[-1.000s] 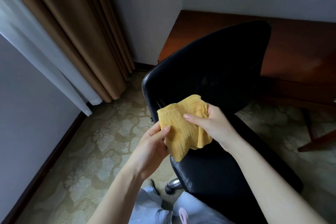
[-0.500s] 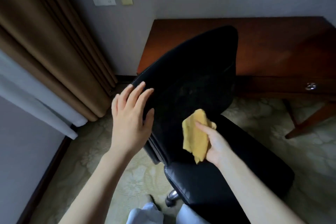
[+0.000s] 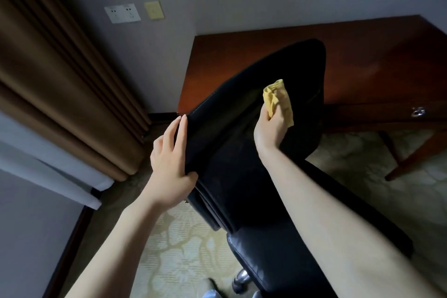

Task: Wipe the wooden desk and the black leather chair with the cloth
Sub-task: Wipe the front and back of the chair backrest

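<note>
Wooden worktop (image 3: 362, 55) stands behind black leather chair (image 3: 254, 128). Left hand (image 3: 173, 152) grip clasps backrest edge. Right hand (image 3: 272, 128) grip pinches yellow cloth (image 3: 278, 99) against backrest.

one head view looks steeply down, close over the chair (image 3: 242, 128) backrest.

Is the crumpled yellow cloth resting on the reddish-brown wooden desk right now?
No, the right hand holds the yellow cloth against the black leather chair's backrest, in front of the wooden desk.
</note>
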The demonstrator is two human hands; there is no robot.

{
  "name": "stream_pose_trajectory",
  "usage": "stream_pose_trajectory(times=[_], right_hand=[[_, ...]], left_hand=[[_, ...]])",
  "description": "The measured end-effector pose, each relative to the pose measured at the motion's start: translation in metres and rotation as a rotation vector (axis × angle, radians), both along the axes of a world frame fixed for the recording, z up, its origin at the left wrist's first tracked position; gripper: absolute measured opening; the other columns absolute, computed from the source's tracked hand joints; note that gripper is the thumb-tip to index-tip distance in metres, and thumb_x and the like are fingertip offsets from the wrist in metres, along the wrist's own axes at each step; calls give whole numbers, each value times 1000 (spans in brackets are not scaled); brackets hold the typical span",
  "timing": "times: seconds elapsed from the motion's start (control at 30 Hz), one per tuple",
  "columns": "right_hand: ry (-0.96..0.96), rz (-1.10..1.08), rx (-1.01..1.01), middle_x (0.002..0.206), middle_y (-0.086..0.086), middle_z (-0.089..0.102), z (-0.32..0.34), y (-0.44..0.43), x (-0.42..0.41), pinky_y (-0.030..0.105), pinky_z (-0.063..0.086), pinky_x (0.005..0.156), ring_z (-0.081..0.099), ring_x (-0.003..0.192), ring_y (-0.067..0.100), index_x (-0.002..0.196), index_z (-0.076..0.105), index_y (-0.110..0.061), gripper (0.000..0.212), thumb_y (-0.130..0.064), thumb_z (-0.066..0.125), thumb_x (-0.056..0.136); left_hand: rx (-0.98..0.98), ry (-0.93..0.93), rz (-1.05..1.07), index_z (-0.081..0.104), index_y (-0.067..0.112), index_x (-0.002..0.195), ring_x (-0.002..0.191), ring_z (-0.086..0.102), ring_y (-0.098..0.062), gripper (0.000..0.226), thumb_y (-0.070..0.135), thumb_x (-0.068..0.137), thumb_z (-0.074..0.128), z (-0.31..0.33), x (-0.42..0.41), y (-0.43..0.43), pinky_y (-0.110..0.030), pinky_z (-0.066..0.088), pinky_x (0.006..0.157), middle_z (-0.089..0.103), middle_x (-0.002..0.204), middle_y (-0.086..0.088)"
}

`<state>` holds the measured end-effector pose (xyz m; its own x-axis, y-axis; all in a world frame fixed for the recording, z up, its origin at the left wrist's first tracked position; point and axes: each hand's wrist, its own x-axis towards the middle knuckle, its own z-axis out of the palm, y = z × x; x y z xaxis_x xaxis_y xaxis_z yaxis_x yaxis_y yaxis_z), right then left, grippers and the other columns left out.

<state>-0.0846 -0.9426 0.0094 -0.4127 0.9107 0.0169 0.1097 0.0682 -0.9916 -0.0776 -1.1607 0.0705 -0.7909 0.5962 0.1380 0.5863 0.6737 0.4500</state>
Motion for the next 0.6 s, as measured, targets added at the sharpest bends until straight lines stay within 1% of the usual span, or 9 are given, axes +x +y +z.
stream_pose_trajectory(times=[0.07, 0.1, 0.2, 0.27, 0.3, 0.33, 0.43, 0.53, 0.6], right_hand=[[-71, 8, 47, 145, 5, 43, -11, -19, -3, 39, 34, 109, 38, 134, 25, 134, 51, -18, 38, -30, 45, 99], [-90, 12, 95, 148, 2, 40, -16, -29, -1, 42, 32, 111, 34, 137, 25, 135, 50, -20, 39, -29, 45, 98], [-27, 41, 337, 148, 0, 33, -30, -59, 14, 43, 35, 109, 26, 141, 28, 135, 50, -16, 44, -11, 59, 92], [31, 113, 481, 144, 2, 38, -41, -76, 25, 51, 37, 106, 26, 139, 32, 133, 51, -13, 53, 1, 66, 84], [51, 182, 552, 143, 5, 41, -47, -82, 30, 56, 36, 105, 26, 139, 34, 133, 50, -13, 55, 3, 65, 83], [59, 263, 640, 143, 6, 42, -53, -88, 34, 59, 34, 105, 24, 140, 34, 133, 48, -14, 52, 0, 62, 85], [12, 429, 884, 143, 1, 40, -68, -99, 43, 64, 21, 107, 17, 141, 31, 136, 44, -16, 42, -20, 49, 94], [-69, 438, 946, 145, -1, 36, -71, -89, 40, 62, 18, 108, 17, 141, 30, 137, 45, -17, 43, -22, 47, 94], [-82, 417, 924, 146, -2, 34, -72, -81, 36, 59, 19, 109, 16, 141, 28, 138, 43, -20, 45, -20, 46, 94]], left_hand=[[15, -42, -44, 2, 23, 153, 128, 14, -15, 105, 18, 57, 44, 0, -12, 3, -33, 13, 104, 7, 156, 7], [22, -53, -62, 2, 24, 153, 128, 14, -15, 106, 17, 56, 44, 0, -18, 5, -34, 13, 104, 7, 156, 8], [41, -74, -101, 2, 25, 153, 129, 13, -14, 109, 17, 53, 46, -1, -33, 12, -40, 14, 106, 8, 155, 9], [56, -82, -123, 2, 26, 152, 129, 13, -13, 110, 17, 52, 46, -2, -43, 18, -43, 14, 107, 8, 154, 9], [65, -84, -135, 2, 26, 153, 128, 13, -12, 111, 16, 51, 46, -3, -47, 21, -42, 13, 106, 9, 154, 9], [74, -85, -150, 2, 26, 153, 127, 13, -11, 111, 16, 51, 46, -4, -51, 24, -41, 13, 105, 9, 154, 9], [93, -96, -209, 1, 27, 152, 125, 12, -8, 113, 14, 50, 46, -6, -61, 32, -36, 9, 103, 10, 151, 12], [118, -138, -261, 0, 28, 152, 124, 11, -7, 113, 12, 50, 45, -5, -68, 36, -37, 9, 104, 9, 149, 18], [134, -169, -291, -1, 29, 152, 124, 10, -5, 112, 11, 52, 44, -3, -72, 38, -37, 8, 105, 8, 147, 22]])
